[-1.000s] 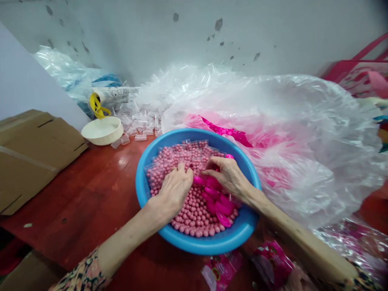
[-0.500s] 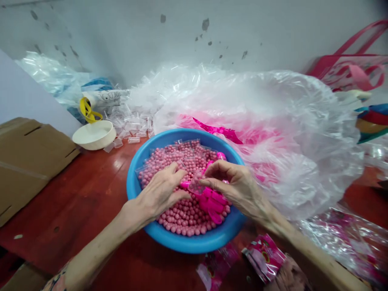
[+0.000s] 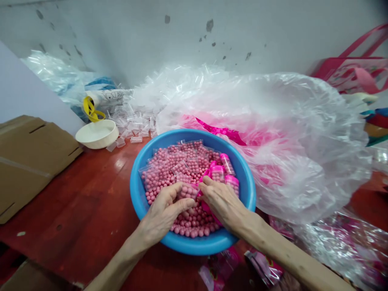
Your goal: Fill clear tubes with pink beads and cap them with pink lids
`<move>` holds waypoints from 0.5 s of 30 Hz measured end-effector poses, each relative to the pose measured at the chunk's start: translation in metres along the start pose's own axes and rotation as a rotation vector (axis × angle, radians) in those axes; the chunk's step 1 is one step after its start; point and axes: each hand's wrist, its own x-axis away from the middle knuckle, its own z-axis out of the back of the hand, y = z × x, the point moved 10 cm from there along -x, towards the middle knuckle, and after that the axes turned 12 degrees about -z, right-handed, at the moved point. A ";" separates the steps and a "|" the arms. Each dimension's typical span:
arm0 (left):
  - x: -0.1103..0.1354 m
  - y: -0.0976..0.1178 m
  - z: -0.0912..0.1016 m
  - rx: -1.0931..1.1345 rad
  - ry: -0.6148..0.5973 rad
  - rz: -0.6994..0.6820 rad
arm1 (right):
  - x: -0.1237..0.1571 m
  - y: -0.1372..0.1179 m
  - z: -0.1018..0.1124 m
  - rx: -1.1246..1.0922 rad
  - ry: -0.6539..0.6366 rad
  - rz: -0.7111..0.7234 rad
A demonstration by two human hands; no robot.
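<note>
A blue basin (image 3: pixel 140 216) holds loose pink beads (image 3: pixel 194 231) and several clear, bead-filled tubes. My left hand (image 3: pixel 165 208) pinches a clear tube of pink beads (image 3: pixel 187 191) between thumb and fingers, lying roughly level over the basin. At the tube's right end, the bent fingers of my right hand (image 3: pixel 222 202) close on a bright pink cap (image 3: pixel 199 194), mostly hidden by those fingers. More pink pieces are partly covered under that hand. Along the basin's right side lie bead-filled tubes with pink caps (image 3: pixel 232 182). Uncapped filled tubes (image 3: pixel 180 166) rest on the beads at the back.
Behind the basin spreads a large translucent plastic bag (image 3: pixel 303 121) with pink pieces inside. Empty clear tubes (image 3: pixel 136 131), a white round dish (image 3: pixel 98 135) and yellow tape (image 3: pixel 91 110) sit back left. Cardboard (image 3: pixel 33 161) lies left; pink printed packets (image 3: pixel 263 266) lie in front.
My left hand has closed on the bead-filled tube that was by my right fingers. My right hand has turned and lowered onto the pink cap at its end. The view has shifted slightly.
</note>
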 end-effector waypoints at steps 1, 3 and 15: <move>0.001 -0.002 0.001 0.032 0.019 0.007 | -0.004 0.003 0.001 -0.049 -0.010 -0.042; 0.002 -0.004 0.004 0.068 0.054 0.007 | -0.018 0.014 0.009 -0.187 -0.056 -0.216; 0.001 0.005 0.000 0.058 0.009 -0.116 | -0.023 0.038 0.017 -1.507 0.034 -0.932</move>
